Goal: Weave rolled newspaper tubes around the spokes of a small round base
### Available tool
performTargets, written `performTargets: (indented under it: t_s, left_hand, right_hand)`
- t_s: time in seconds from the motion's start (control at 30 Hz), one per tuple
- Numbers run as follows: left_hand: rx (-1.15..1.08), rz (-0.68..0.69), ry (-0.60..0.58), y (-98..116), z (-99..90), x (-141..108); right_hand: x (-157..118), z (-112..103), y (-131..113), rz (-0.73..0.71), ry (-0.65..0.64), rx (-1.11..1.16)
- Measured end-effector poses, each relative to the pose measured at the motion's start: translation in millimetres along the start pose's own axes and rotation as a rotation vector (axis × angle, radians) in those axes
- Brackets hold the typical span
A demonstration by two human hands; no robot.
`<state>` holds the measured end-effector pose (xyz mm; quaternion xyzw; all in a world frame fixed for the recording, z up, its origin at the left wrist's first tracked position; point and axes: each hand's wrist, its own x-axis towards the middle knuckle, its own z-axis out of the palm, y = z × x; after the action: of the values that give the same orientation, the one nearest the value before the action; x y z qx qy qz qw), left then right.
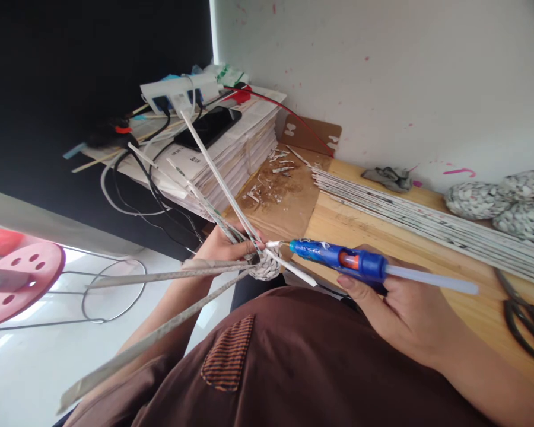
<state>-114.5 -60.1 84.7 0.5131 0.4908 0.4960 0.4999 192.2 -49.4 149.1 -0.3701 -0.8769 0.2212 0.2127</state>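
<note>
My left hand (226,244) is closed around a small woven paper piece (267,265), from which several long rolled-paper sticks (220,184) stick out up and to the left. In my right hand (396,308) is a blue hot glue gun (320,252), with a translucent glue stick (431,279) protruding from its back end. The gun's nozzle points left and meets or nearly meets the weave beside my left fingertips; exact contact is hard to tell. A short white paper stick (296,270) slants down right from the weave, below the nozzle.
Rolled-paper sticks (409,216) lie along the wooden table (360,234), near black-handled scissors (527,320) and woven balls (478,198). Paper scraps litter a cardboard sheet (289,207). Stacked paper (249,142) bears a phone (211,126) and a power strip (178,92). A pink stool (44,267) stands left.
</note>
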Motion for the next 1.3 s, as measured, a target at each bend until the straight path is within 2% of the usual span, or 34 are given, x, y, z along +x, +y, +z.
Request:
performTargets:
  t_s: [0.17, 0.6, 0.93, 1.07, 1.3]
  left_hand:
    - [-0.033, -0.027, -0.05, -1.7, -2.4, 0.9]
    - [-0.099, -0.064, -0.064, -2.2, 0.2, -0.4]
    - [-0.096, -0.047, -0.031, -4.0, 0.8, 0.5]
    - [-0.104, -0.026, -0.027, -4.2, 1.4, -0.3]
    - [-0.091, -0.06, -0.027, -6.5, 0.9, -2.8]
  right_hand:
    - [-0.7, -0.6, 0.7, -0.011, 0.002, 0.028]
    - [4.9, 0.4, -2.7, -0.008, 0.017, 0.061]
    - [5.7, -1.3, -6.1, 0.011, -0.01, 0.052]
    - [7.7, -1.4, -7.0, -0.009, 0.023, 0.056]
    - [8.4, -2.6, -7.1, 0.018, 0.021, 0.135]
